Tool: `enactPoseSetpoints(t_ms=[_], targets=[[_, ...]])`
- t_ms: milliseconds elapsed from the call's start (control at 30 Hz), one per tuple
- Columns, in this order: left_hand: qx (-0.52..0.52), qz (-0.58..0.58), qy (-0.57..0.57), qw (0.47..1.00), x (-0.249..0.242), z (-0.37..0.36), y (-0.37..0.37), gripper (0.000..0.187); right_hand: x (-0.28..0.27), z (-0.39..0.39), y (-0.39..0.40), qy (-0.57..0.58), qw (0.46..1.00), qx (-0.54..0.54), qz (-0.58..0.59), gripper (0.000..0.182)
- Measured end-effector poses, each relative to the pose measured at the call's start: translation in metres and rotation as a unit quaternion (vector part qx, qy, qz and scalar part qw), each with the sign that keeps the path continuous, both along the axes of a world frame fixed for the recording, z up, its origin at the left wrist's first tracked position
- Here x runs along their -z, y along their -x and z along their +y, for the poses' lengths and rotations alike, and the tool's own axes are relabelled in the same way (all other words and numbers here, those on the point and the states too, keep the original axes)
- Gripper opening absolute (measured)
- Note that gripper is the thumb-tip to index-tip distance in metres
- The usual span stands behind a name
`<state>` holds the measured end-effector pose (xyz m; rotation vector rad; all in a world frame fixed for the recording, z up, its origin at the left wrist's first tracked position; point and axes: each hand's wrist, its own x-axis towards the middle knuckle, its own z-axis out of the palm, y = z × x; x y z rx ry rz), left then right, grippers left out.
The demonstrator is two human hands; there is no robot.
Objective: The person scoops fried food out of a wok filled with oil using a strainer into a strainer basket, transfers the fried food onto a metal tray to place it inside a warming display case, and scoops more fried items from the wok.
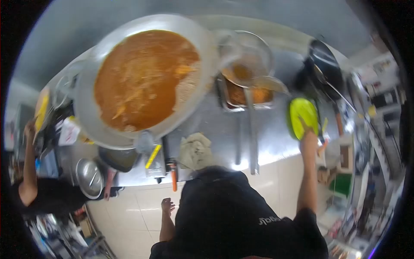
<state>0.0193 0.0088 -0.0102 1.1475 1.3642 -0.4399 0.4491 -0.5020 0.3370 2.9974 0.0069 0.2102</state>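
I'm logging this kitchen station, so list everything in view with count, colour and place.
wok: one, silver, holds orange curry, counter left
metal tray: one, orange food, counter centre
ladle: one, steel, over tray
green plate: one, counter right
black pan: one, far right
cloth: one, beige, counter edge
steel bowl: one, lower left
co-worker: one, black shirt, left
right hand: touches green plate
left hand: hangs empty over floor
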Motion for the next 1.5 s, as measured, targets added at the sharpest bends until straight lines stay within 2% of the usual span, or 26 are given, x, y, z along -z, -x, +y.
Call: enactPoseSetpoints(t_ms=[100, 200, 267, 333, 400, 500, 567, 733, 833, 933, 1033, 1167, 1300, 1367, 1500], targets=[[-0.061, 0.026, 0.008, 0.998, 0.013, -0.005, 0.008, 0.024, 0.024, -0.052, -0.035, -0.192, 0.981, -0.009, 0.012, 0.048], [-0.083, 0.013, -0.005, 0.996, 0.009, -0.015, 0.009, 0.031, -0.049, 0.012, -0.054, -0.175, 0.968, -0.160, -0.077, 0.051], [-0.102, 0.013, -0.007, 0.995, 0.005, -0.023, 0.009, 0.033, -0.075, 0.033, -0.083, -0.219, 0.952, -0.198, -0.080, 0.051], [-0.125, 0.024, -0.012, 0.992, 0.000, -0.031, 0.007, 0.033, -0.102, 0.063, -0.113, -0.312, 0.911, -0.256, -0.083, 0.049], [-0.150, 0.016, -0.011, 0.988, -0.004, -0.037, 0.009, 0.034, -0.128, 0.097, -0.139, -0.279, 0.922, -0.258, -0.068, 0.047], [-0.195, 0.003, -0.008, 0.981, 0.001, -0.051, 0.018, 0.034, -0.169, 0.174, -0.158, -0.134, 0.912, -0.358, -0.150, 0.046], [-0.226, -0.013, -0.003, 0.974, 0.002, -0.062, 0.025, 0.034, -0.190, 0.225, -0.162, -0.070, 0.908, -0.376, -0.169, 0.045], [-0.272, -0.006, 0.000, 0.962, 0.014, -0.086, 0.039, 0.031, -0.226, 0.326, -0.149, 0.045, 0.933, -0.340, -0.110, 0.041], [-0.295, -0.002, 0.014, 0.955, 0.017, -0.095, 0.046, 0.029, -0.224, 0.349, -0.172, 0.063, 0.886, -0.436, -0.146, 0.043], [-0.301, 0.003, 0.019, 0.953, 0.017, -0.098, 0.049, 0.028, -0.235, 0.368, -0.175, 0.077, 0.890, -0.436, -0.109, 0.040], [-0.300, 0.013, 0.011, 0.954, 0.016, -0.095, 0.050, 0.028, -0.244, 0.373, -0.174, 0.093, 0.875, -0.450, -0.151, 0.035], [-0.296, 0.007, 0.002, 0.955, 0.016, -0.086, 0.050, 0.029, -0.265, 0.381, -0.160, 0.103, 0.882, -0.436, -0.146, 0.035], [-0.285, -0.028, -0.011, 0.958, 0.017, -0.067, 0.045, 0.032, -0.271, 0.368, -0.204, 0.153, 0.867, -0.454, -0.138, 0.032], [-0.277, -0.030, -0.006, 0.960, 0.019, -0.072, 0.050, 0.033, -0.278, 0.378, -0.186, 0.151, 0.891, -0.404, -0.143, 0.023], [-0.255, -0.023, 0.000, 0.967, 0.018, -0.058, 0.038, 0.032, -0.283, 0.395, -0.169, 0.195, 0.892, -0.388, -0.125, 0.011]])
